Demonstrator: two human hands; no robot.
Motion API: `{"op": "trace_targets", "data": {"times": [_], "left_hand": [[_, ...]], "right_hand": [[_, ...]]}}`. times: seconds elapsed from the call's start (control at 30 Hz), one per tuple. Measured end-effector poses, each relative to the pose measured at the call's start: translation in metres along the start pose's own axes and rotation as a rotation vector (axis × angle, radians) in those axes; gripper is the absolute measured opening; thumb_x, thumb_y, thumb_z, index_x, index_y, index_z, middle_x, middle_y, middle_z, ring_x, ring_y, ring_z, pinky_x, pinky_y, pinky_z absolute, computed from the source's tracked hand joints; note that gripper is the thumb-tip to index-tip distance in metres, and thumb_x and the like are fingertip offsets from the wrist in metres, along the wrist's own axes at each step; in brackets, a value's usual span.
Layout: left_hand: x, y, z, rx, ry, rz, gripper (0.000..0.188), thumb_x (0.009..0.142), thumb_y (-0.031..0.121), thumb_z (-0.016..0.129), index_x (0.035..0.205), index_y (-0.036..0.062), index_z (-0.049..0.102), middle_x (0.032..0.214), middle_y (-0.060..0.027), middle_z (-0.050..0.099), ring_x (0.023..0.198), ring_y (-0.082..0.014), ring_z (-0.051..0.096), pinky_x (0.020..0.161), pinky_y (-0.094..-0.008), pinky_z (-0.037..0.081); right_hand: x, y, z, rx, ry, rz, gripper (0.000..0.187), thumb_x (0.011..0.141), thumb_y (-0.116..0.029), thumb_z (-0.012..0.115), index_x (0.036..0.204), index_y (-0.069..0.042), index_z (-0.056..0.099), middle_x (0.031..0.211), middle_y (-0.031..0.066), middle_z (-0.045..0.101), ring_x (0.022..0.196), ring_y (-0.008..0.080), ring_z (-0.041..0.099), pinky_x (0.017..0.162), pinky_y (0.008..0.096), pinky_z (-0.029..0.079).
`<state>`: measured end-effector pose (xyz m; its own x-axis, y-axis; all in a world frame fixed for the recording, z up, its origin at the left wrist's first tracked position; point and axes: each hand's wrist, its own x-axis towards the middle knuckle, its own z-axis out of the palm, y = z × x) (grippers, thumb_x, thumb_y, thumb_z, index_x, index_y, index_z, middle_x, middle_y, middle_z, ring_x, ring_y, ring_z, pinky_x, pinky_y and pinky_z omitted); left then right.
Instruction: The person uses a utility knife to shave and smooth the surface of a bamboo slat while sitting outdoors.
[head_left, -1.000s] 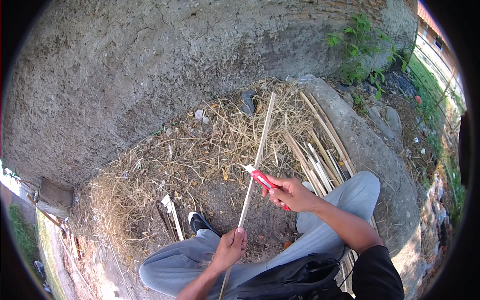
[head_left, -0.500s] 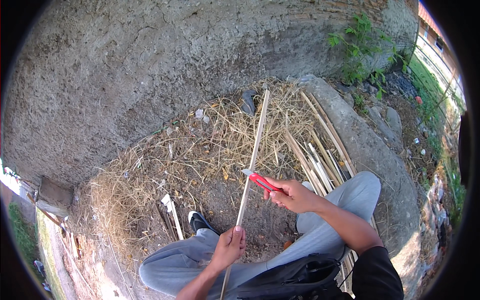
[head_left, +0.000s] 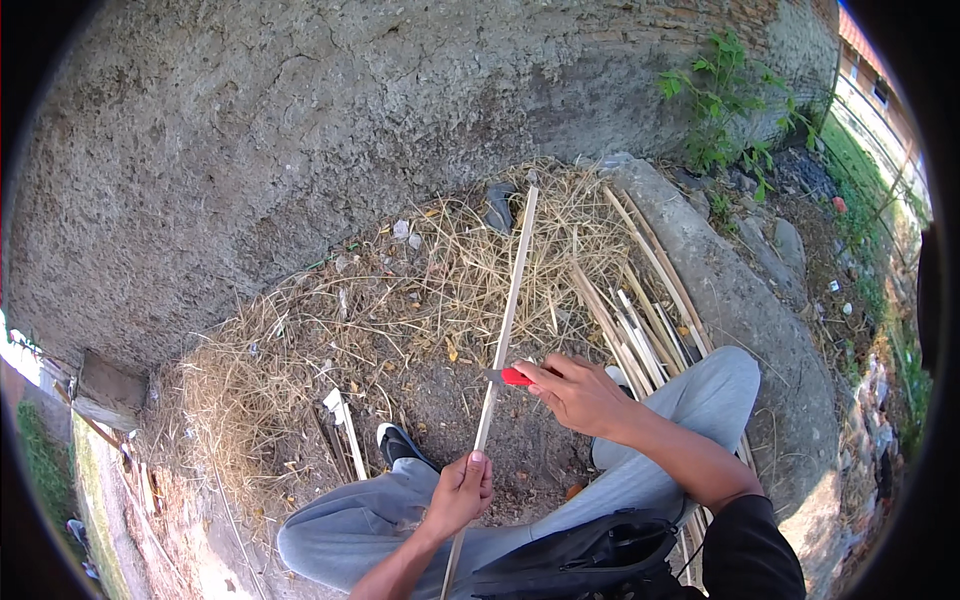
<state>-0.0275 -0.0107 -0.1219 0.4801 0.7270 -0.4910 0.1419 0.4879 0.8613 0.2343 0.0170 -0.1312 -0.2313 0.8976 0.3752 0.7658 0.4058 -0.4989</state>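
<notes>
- Wooden strip [head_left: 514, 290], pale, long and narrow, serving as landmark: its long axis is running away from the person, the far end leaning a little to the right, the near end passing over the lap toward the lower edge.
- Left hand [head_left: 464, 492]: gripping the strip along its nearer part, fingers curled around it and thumb lying along it; no gap is showing in the grip.
- Right hand [head_left: 578, 396]: sitting just right of the strip, farther along it than the left hand, fingers wrapping a cutter knife [head_left: 516, 376] with a red body; most of the handle is hiding inside the grip.
- Key relation: the strip is lying to the left of the right hand, and the cutter blade is pointing left, crossing the strip's long axis. The left hand is the nearer one, already touching the wood. Whether the blade is touching or hovering just above, one cannot fairly tell from this angle.
- Loose wooden strips [head_left: 600, 312], several: lying right of the strip, roughly lengthwise.
- Dry straw [head_left: 580, 220]: spreading under and around the strip's far half.
- Dark shoe [head_left: 400, 443]: resting left of the strip.
- Rough wall [head_left: 350, 120]: standing beyond the strip's far end.
</notes>
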Motion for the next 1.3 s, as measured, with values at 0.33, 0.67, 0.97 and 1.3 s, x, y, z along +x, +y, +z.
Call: {"op": "trace_targets", "data": {"times": [0.33,0.67,0.97,1.3], "left_hand": [[0.002,-0.001,0.001,-0.027,-0.029,0.003,0.042,0.111,0.038,0.034,0.086,0.0062,0.042,0.063,0.0026,0.032,0.045,-0.0067,0.031,0.039,-0.0256,0.026],[0.000,0.006,0.007,-0.092,-0.058,-0.025,0.042,0.112,0.039,0.029,0.088,0.0069,0.042,0.059,0.0026,0.027,0.042,-0.0070,0.021,0.038,-0.0278,0.018],[-0.008,-0.008,0.012,0.022,-0.088,0.039,0.040,0.112,0.034,0.032,0.085,0.0066,0.041,0.060,0.0019,0.029,0.043,-0.0070,0.024,0.038,-0.0277,0.021],[0.000,-0.003,0.013,0.043,-0.066,0.095,0.040,0.112,0.033,0.032,0.083,0.0062,0.041,0.061,0.0022,0.031,0.042,-0.0060,0.026,0.038,-0.0258,0.023]], "right_hand": [[-0.003,-0.011,0.003,-0.108,0.215,-0.108,0.041,0.087,-0.021,0.075,0.128,-0.020,0.069,0.080,0.0008,0.067,0.059,0.0185,0.064,0.052,0.0312,0.053],[0.000,-0.015,-0.001,-0.029,0.284,-0.088,0.024,0.086,-0.025,0.077,0.110,-0.022,0.077,0.075,-0.0012,0.068,0.054,0.0184,0.065,0.045,0.0315,0.051],[0.009,-0.003,-0.024,-0.093,0.372,0.045,0.017,0.083,-0.020,0.080,0.100,-0.016,0.079,0.072,-0.0016,0.067,0.049,0.0156,0.060,0.041,0.0306,0.044],[-0.005,-0.018,-0.021,-0.079,0.301,-0.050,0.022,0.084,-0.027,0.078,0.105,-0.022,0.078,0.070,-0.0033,0.063,0.045,0.0159,0.058,0.038,0.0312,0.043]]}}
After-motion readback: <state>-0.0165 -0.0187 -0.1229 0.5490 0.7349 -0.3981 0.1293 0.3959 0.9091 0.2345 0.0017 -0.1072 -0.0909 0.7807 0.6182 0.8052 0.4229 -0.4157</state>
